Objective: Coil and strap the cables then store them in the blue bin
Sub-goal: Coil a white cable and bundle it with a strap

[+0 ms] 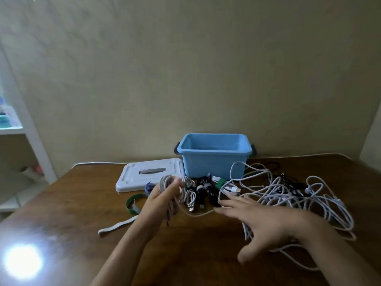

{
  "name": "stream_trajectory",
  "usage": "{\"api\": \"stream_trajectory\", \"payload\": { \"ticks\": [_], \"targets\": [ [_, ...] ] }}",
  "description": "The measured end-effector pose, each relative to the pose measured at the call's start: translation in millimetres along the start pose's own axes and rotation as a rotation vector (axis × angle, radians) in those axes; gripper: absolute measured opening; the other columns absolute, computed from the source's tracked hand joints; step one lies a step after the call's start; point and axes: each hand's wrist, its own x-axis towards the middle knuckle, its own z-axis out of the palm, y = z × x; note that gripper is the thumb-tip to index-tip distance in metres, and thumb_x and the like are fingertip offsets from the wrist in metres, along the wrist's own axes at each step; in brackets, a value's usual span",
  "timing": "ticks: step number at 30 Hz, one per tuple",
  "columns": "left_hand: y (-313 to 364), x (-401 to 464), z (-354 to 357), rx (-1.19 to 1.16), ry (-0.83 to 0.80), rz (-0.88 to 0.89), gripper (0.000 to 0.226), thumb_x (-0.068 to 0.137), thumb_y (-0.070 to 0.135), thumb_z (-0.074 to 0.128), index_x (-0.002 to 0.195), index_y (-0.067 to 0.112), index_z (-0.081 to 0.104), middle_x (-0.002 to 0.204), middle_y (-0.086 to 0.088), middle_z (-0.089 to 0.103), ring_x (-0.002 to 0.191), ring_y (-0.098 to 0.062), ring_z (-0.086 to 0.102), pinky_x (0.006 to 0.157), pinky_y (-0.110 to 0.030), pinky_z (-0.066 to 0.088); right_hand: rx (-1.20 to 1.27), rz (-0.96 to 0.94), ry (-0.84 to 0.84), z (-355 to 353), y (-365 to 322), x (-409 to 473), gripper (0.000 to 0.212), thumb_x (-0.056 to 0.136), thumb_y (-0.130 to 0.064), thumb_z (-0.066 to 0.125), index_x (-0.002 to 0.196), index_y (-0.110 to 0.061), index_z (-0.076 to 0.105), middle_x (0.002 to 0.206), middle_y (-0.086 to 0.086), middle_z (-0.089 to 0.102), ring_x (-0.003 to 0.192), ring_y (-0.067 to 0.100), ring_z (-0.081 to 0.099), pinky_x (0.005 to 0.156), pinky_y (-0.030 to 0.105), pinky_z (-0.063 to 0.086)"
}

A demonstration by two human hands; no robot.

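While the brown wooden bench [195, 254] carries a loose tangle of white cables [288, 195], the right hand [261, 226] hovers spread-fingered over it. The left hand [162, 201] grips a half-wound white cable coil [168, 183]; I'd feed the trailing slack evenly, keeping loops equal. The open blue plastic bin [214, 159] looks empty; the strapped bundles [203, 190] lie before it.

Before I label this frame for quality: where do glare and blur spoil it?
Head view: a white glare spot burns out the table at lower left; the right hand is motion-smeared, and the left hand gripping the coiled cable is softer still; wide-angle bending at the edges.
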Motion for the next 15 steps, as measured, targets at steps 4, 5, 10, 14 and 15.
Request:
{"api": "stream_trajectory", "payload": {
  "ticks": [4, 5, 10, 14, 15],
  "targets": [
    [-2.4, 3.9, 4.7, -0.054, -0.012, -0.002, 0.042, 0.097, 0.049, 0.046, 0.096, 0.011, 0.064, 0.063, 0.003, 0.046, 0.053, -0.011, 0.044, 0.051, -0.025, 0.035, -0.017, -0.053, 0.373, 15.8, -28.8, 29.0, 0.085, 0.086, -0.072, 0.057, 0.158, -0.037, 0.027, 0.169, -0.015, 0.007, 0.152, 0.003, -0.008, 0.12, 0.033, -0.011],
    [-3.6, 3.9, 6.1, -0.046, -0.014, -0.003, 0.042, 0.099, 0.048, 0.045, 0.096, 0.011, 0.064, 0.065, 0.001, 0.049, 0.055, -0.012, 0.047, 0.051, -0.025, 0.038, -0.026, -0.05, 0.484, 21.1, -37.3, 37.5, 0.078, 0.089, -0.071, 0.053, 0.156, -0.037, 0.031, 0.166, -0.012, 0.022, 0.154, 0.007, 0.007, 0.122, 0.032, -0.006],
    [-9.4, 2.8, 9.3, -0.058, -0.034, 0.025, 0.043, 0.102, 0.046, 0.043, 0.102, 0.009, 0.068, 0.088, -0.017, 0.061, 0.08, -0.028, 0.062, 0.062, -0.034, 0.051, 0.155, -0.06, 0.743, 42.9, -49.6, 67.9, 0.034, 0.099, -0.057, 0.053, 0.124, -0.035, 0.058, 0.109, -0.007, 0.073, 0.1, 0.015, 0.068, 0.083, 0.032, 0.052],
    [-12.3, 4.2, 9.6, 0.017, -0.014, 0.012, 0.048, 0.104, 0.047, 0.038, 0.108, 0.012, 0.07, 0.074, -0.004, 0.063, 0.062, -0.01, 0.058, 0.056, -0.024, 0.044, 0.21, -0.083, 0.849, 49.0, -36.1, 75.1, 0.017, 0.106, -0.041, 0.045, 0.105, -0.031, 0.059, 0.089, -0.013, 0.065, 0.078, 0.005, 0.061, 0.061, 0.015, 0.039],
    [-12.3, 4.6, 10.5, 0.026, -0.01, 0.011, 0.048, 0.105, 0.045, 0.037, 0.11, 0.011, 0.07, 0.075, -0.002, 0.066, 0.062, -0.006, 0.059, 0.056, -0.021, 0.045, 0.25, -0.091, 0.884, 48.9, -31.6, 75.1, 0.017, 0.107, -0.039, 0.044, 0.106, -0.032, 0.059, 0.091, -0.016, 0.064, 0.081, 0.003, 0.061, 0.062, 0.014, 0.041]
  ]
}}
